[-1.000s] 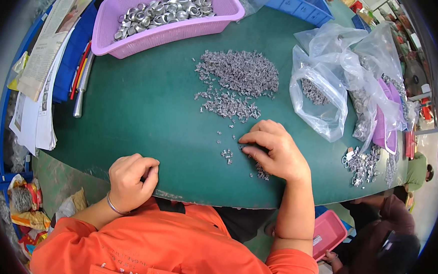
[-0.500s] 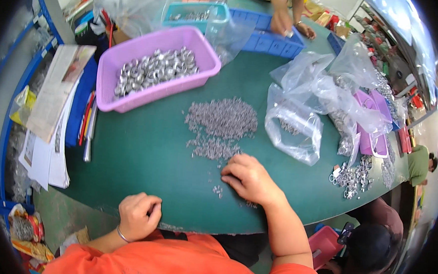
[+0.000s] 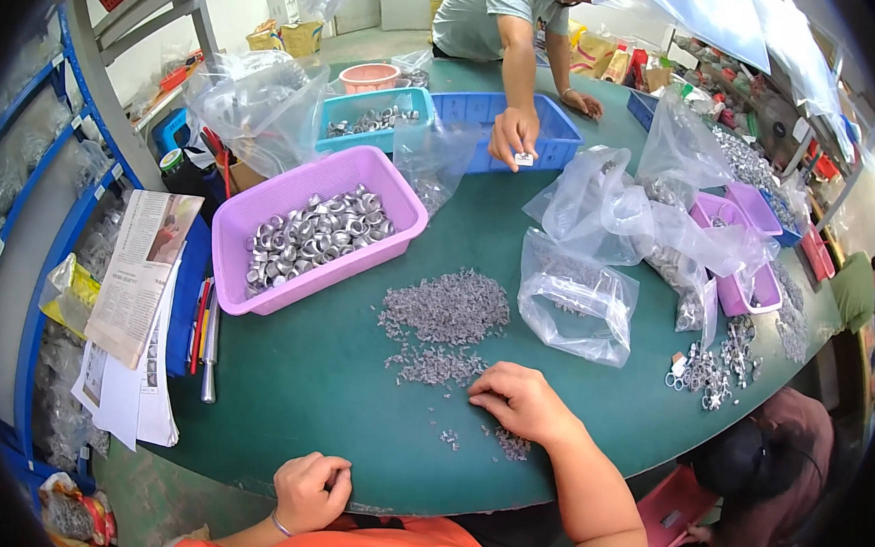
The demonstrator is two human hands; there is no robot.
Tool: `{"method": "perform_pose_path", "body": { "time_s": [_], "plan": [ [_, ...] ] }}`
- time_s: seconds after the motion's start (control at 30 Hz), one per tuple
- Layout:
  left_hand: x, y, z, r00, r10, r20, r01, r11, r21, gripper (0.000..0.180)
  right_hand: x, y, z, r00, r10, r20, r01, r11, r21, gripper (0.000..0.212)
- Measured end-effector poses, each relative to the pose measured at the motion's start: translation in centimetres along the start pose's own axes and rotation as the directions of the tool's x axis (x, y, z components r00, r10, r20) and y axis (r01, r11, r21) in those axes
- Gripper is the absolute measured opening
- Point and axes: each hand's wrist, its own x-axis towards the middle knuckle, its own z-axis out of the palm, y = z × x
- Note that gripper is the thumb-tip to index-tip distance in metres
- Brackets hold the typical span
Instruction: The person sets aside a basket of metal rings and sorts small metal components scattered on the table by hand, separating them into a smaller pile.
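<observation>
Many grey pieces (image 3: 445,306) lie ahead and left of the right hand (image 3: 522,403), its grip unclear.

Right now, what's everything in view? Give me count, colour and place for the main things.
Table: one, green, centre.
Small pieces: uncountable, grey, two heaps mid-table, smaller groups nearer.
Large basket: one, lilac, left of the heaps.
Rings: uncountable, silver, inside that basket.
Smaller basket: one, teal, beyond it.
Bin: one, blue, far side.
Plastic bags: several, clear, mostly right of the heaps.
Metal parts: uncountable, silver, right side.
Newspaper: one sheet visible, off-white, left.
Tub: one, reddish pink, lower right.
Co-worker's hand: one, bare, at the bin, holding a pale item.
Left hand: one, bare, near edge, loosely curled.
Right hand: one, bare, beside the small pieces.
</observation>
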Motion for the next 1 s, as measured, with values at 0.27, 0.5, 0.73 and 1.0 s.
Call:
{"method": "perform_pose_path", "body": {
  "time_s": [0.27, 0.5, 0.73, 1.0],
  "plan": [
    [-0.06, -0.4, -0.12, 1.0, 0.003, 0.0, -0.003, 1.0, -0.01, 0.012, 0.27, 0.03, 0.22, 1.0, 0.013, 0.027, -0.012, 0.999, -0.035, 0.009],
    [-0.04, -0.47, -0.05, 1.0, 0.002, 0.006, -0.001, 1.0, -0.008, 0.012, 0.24, 0.28, 0.21, 1.0, -0.004, 0.022, 0.005, 1.0, -0.03, 0.01],
    [-0.23, -0.31, -0.25, 1.0, 0.007, -0.004, -0.007, 1.0, 0.006, 0.012, 0.32, 0.22, 0.45, 1.0, -0.023, -0.006, 0.023, 0.999, -0.043, 0.011],
    [-0.21, -0.27, 0.37, 1.0, 0.001, -0.016, -0.001, 1.0, 0.004, 0.012, 0.09, 0.12, -0.08, 0.999, 0.009, -0.032, -0.009, 1.0, -0.011, 0.013]
  ]
}}
